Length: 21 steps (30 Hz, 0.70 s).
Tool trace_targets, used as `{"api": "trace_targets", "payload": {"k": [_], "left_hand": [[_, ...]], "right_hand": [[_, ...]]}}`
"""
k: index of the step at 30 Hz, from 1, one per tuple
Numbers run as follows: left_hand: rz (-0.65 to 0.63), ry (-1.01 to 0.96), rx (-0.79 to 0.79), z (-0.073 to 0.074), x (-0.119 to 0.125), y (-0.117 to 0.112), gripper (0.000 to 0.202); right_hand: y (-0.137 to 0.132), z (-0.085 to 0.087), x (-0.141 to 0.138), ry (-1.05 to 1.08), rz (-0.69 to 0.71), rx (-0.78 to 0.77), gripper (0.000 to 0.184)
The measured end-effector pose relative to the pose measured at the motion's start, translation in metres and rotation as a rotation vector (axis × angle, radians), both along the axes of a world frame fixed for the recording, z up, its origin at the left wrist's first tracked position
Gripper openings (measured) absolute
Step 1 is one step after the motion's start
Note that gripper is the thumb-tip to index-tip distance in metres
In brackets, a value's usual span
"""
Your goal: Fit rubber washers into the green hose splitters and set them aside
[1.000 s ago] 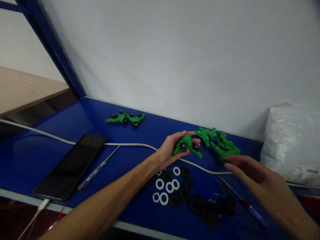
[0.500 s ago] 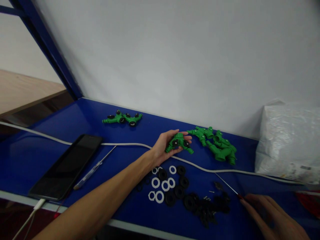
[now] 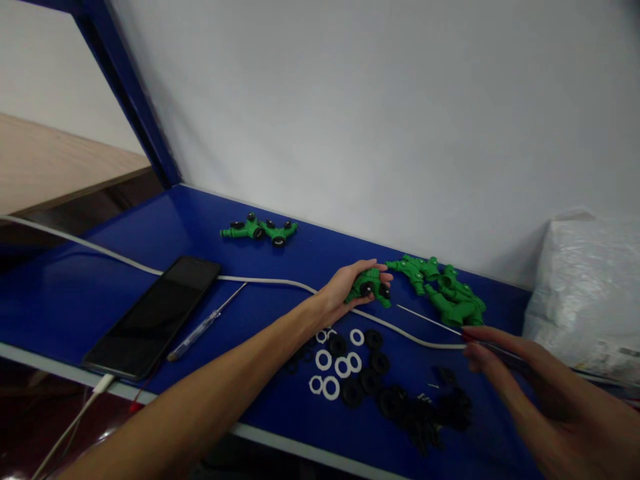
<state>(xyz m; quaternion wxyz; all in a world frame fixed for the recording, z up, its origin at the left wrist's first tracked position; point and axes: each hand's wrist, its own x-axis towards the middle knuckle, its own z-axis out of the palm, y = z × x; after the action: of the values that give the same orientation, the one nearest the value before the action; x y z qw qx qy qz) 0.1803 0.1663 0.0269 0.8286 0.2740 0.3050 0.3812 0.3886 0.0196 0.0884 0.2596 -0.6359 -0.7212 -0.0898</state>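
Note:
My left hand (image 3: 345, 287) is closed around a green Y-shaped hose connector (image 3: 371, 283) fitted with black valve knobs. In my right hand (image 3: 530, 380) is a screwdriver (image 3: 430, 319), its thin metal shaft pointing left toward the connector with a gap between them; the handle is mostly hidden by my fingers. Several green connector bodies (image 3: 457, 303) lie just beyond, to the right of my left hand. Below it are white ring washers (image 3: 331, 387), black rings (image 3: 390, 401), a dark pile of small black parts (image 3: 445, 413) and a few tiny screws (image 3: 424, 397).
Two green connectors with black knobs (image 3: 279, 233) rest at the back left of the blue table (image 3: 175, 220). A phone (image 3: 155, 317) and a clear-handled screwdriver (image 3: 205, 327) lie at left. A white cable (image 3: 280, 282) crosses the table. A plastic-wrapped package (image 3: 585, 287) stands at right.
My right hand has lifted the screwdriver and brought its tip up and left, nearer the connector. My left hand still holds the connector. The whole view has shifted slightly.

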Motion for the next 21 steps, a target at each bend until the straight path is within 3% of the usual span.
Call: {"api": "trace_targets", "payload": {"k": [7, 21], "left_hand": [[0.009, -0.008, 0.023, -0.003, 0.003, -0.001, 0.023], [0.007, -0.007, -0.003, -0.002, 0.002, -0.002, 0.023]], "right_hand": [[0.018, 0.011, -0.036, -0.094, 0.170, 0.038, 0.034], [0.023, 0.010, -0.047, -0.212, 0.279, 0.111, 0.025]]}}
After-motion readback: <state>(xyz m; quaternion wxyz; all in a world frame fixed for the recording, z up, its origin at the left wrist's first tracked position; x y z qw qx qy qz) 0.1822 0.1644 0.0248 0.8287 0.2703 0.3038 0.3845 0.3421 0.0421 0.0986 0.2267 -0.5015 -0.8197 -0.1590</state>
